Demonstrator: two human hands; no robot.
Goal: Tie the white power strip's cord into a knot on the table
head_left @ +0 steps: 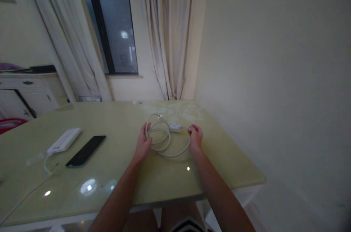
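A white power strip (174, 127) lies on the pale green table, its white cord (173, 156) gathered in loose loops to the left. My left hand (143, 139) is closed around the left side of these loops. At the far end of the cord, the plug (160, 116) rests just beyond the coil. Near the strip's right end, my right hand (195, 136) pinches the cord between thumb and fingers. From there the cord curves down and back left into the loops.
To the left, a black phone (86, 151) lies beside a white box-shaped device (64, 140) with a thin cable (29, 194) running to the front left. The glossy table (120, 184) reaches the wall (274, 78) on the right. Curtains (172, 34) hang behind.
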